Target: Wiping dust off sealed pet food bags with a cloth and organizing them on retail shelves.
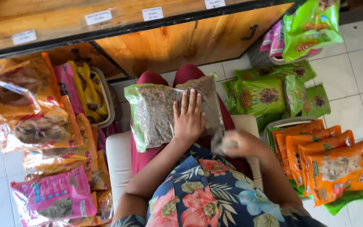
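A white tiled floor (358,75) runs under a wooden counter (177,42) whose dark-edged shelf carries four small white labels (98,17). The person sits on a pale cushion (116,162), legs in dark red trousers stretched toward the counter, with one clear bag of brown pellets (158,111), green along its edge, lying across the lap.

The left hand (188,117) lies flat on that bag, fingers spread and straight, pressing rather than gripping. The right hand (238,143) is blurred just beside the bag's near corner; it seems to pinch the plastic there, but I cannot tell for sure whether its fingers are closed.

To the right, four orange bags (337,170) stand overlapped in a row, near the right arm. Beyond them lie about four green bags (259,94), and one more green bag (311,27) rests higher up in a basket with pink packets. On the left is a heap of orange and yellow bags (43,122), too overlapped to count, with one pink bag (55,197) nearest the camera.
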